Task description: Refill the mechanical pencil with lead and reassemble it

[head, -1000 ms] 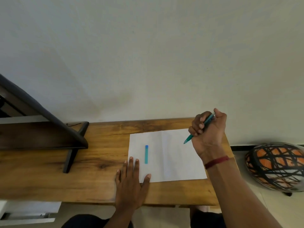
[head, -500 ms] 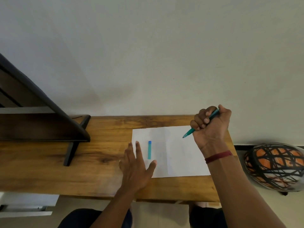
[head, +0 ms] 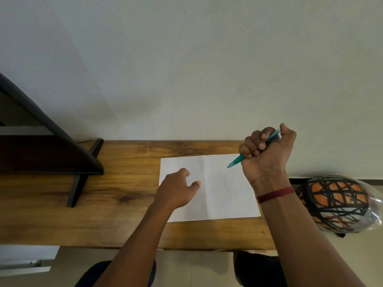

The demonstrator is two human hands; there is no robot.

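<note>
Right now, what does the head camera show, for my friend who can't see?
A right hand grips a teal mechanical pencil in its fist, tip down over a white paper sheet on a brown wooden table. The left hand is over the sheet's left part.

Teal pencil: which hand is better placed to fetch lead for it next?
Probably left. The right hand is fisted round the teal pencil; the left hand is over the white paper, with nothing seen in it.

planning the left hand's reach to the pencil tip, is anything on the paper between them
Nothing visible does. Only bare white paper lies between the left hand and the teal pencil, which the right hand grips in its fist.
</note>
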